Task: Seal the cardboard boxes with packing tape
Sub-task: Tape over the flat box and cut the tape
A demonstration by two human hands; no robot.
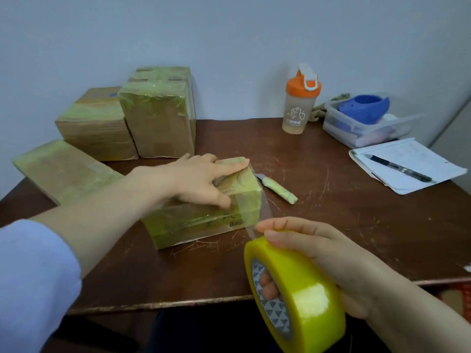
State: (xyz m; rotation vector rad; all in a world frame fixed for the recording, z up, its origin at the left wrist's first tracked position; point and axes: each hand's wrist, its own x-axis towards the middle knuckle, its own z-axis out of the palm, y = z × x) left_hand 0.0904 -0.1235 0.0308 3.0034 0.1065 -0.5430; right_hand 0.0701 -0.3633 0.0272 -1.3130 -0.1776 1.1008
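The left hand presses the small box, fingers straight. Beside the box, the right hand grips the tape roll, fingers curled.

The tape roll at five o'clock is bright yellow, its core printed with grey and white triangles. The box at centre is brown cardboard under yellow-green tape, with a small black barcode. The surface is dark brown with pale scratches. At one o'clock stands a cloudy beige bottle with an orange lid, at two o'clock lies a blue plastic object, and at eight o'clock is a pale blue sleeve.
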